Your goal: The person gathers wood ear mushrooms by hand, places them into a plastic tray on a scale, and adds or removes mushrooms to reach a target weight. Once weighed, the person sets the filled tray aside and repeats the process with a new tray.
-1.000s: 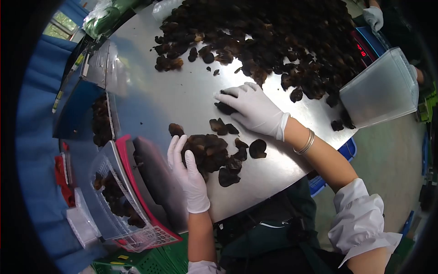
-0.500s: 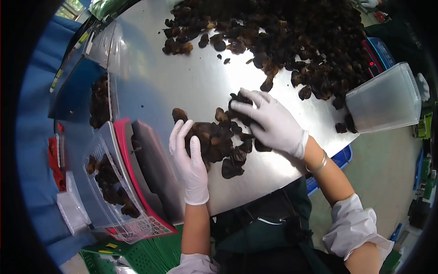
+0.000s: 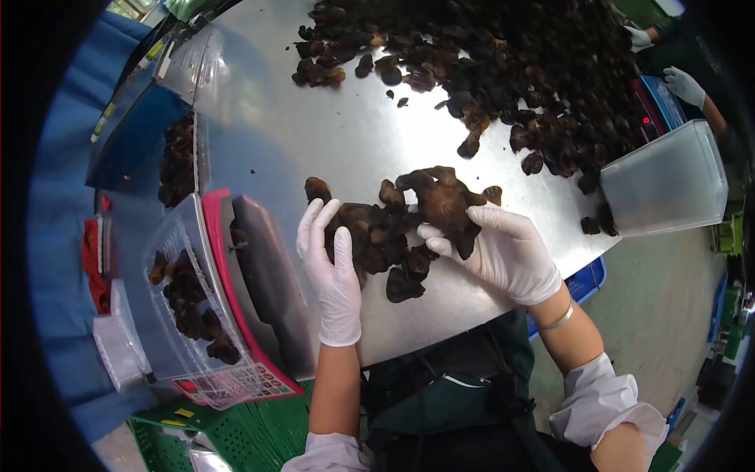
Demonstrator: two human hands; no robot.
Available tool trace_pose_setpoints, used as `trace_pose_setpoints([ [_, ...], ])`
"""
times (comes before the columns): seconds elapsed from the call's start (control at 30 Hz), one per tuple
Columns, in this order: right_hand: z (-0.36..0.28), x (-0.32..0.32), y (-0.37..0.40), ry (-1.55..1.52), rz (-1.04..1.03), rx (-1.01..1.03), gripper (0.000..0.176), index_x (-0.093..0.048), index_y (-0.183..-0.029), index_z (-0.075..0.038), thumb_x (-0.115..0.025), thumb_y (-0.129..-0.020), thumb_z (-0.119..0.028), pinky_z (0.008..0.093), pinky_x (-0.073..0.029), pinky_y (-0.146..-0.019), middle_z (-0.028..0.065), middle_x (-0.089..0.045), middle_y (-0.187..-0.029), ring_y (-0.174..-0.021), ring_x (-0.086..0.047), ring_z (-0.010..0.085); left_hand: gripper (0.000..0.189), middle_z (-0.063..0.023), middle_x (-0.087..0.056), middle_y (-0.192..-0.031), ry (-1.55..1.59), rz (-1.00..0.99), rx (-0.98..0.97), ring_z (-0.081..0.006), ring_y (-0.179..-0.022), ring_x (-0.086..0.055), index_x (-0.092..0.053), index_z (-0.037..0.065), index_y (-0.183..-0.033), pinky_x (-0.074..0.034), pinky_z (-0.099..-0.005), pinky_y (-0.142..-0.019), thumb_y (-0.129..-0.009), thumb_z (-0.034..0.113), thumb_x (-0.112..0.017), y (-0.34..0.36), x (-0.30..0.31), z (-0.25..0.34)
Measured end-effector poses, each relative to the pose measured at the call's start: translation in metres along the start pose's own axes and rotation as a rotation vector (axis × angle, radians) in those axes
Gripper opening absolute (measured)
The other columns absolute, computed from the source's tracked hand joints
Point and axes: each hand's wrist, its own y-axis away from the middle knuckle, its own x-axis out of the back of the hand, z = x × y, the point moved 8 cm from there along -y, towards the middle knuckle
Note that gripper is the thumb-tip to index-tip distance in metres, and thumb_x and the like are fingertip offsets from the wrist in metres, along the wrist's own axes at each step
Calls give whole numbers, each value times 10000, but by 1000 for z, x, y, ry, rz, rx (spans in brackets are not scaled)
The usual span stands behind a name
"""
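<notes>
Head view, near to far: left hand [image 3: 332, 275] is open, fingers curved along the left side of the small wood-ear pile [image 3: 373, 236]; no grip visible. Right hand [image 3: 511, 256] pinches a large wood-ear piece [image 3: 444, 206] between thumb and fingers, at the pile's right side. Can't tell if the small lobe [image 3: 493, 195] past the thumb belongs to it.

Piece should be light, soft, rubbery, maybe slick. Thin rim likely tears first; best hold is flat across the thicker middle.

Texture: smooth brown-black lobes, wavy edges, lighter brown mid-face. Gloves [image 3: 340, 326] thin, white, wrinkled. Tabletop [image 3: 279, 134] is bare metal, strong glare. Left side: clear ribbed plastic tub [image 3: 222, 287] with more wood ear [image 3: 189, 307] inside, next to a pink-edged scale [image 3: 219, 259]. Right edge: tapered translucent plastic tub [image 3: 668, 185], stray pieces [image 3: 590, 226] beside it. Farthest: big loose heap [image 3: 519, 71] of glossy, folded wood ear; co-worker's gloved hand [image 3: 684, 85] off its right side.
</notes>
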Motion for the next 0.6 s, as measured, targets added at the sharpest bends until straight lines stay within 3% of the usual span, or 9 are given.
trace_pose_setpoints([
  [0.4,8,-17,7,98,-6,11,611,-266,-1517,87,-516,-997,-112,427,-418,-1149,233,-399,-1525,-1372,-472,349,330,-140,-515,-1410,77,30,4,-275,-1354,-449,-627,40,-1295,-316,-409,-1165,-1032,221,-543,-1,4,-2],
  [0.47,-4,-13,8,276,108,166,604,-310,-1515,66,-535,-981,-109,378,-453,-1096,181,-487,-1441,-1286,-536,260,319,-141,-516,-1405,227,62,48,-267,-1347,-454,-625,39,-1298,-323,-398,-1160,-1025,185,-548,-1,6,-6],
  [0.57,-28,4,11,1168,429,301,493,-479,-1425,-31,-586,-965,-173,298,-480,-940,64,-585,-1156,-1048,-542,90,311,-142,-518,-1400,177,65,44,-265,-1340,-460,-625,39,-1298,-327,-391,-1158,-1019,154,-549,-1,8,-6],
  [0.6,-26,-4,6,1341,294,431,392,-567,-1323,-49,-606,-972,-218,335,-477,-957,95,-616,-1173,-1078,-575,153,311,-142,-518,-1400,175,71,44,-265,-1340,-460,-625,39,-1298,-327,-391,-1158,-1019,154,-549,-1,8,-6],
])
